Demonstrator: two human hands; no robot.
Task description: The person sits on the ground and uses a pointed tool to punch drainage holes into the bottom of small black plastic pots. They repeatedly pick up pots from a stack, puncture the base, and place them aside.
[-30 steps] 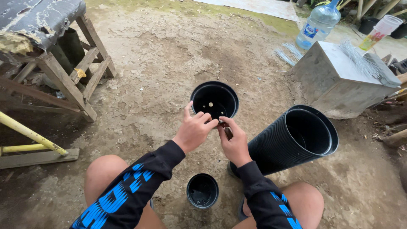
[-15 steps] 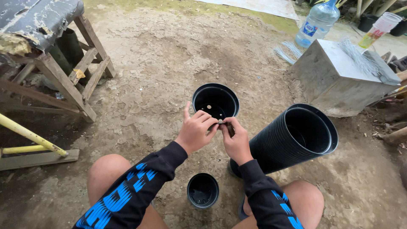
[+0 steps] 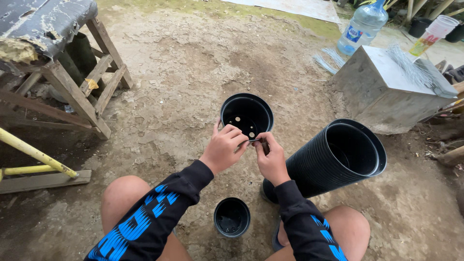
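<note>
My left hand (image 3: 224, 149) and my right hand (image 3: 270, 159) meet in front of me, both pinching a small thin dark piece (image 3: 263, 144) between their fingertips; what it is stays too small to tell. Just beyond them an empty black plastic pot (image 3: 247, 115) with holes in its base stands on the dirt. A smaller black pot (image 3: 232, 217) sits between my knees. To my right lies a long stack of nested black pots (image 3: 333, 160) on its side, its mouth facing me.
A worn wooden bench (image 3: 72, 72) with yellow poles (image 3: 34, 154) stands at left. At right is a grey block (image 3: 386, 89) carrying thin wires, a large water bottle (image 3: 362, 26) and a cup (image 3: 432, 34) behind it. Bare dirt lies ahead.
My hands stay together on the small piece with only slight finger movement. The pots have not moved.
</note>
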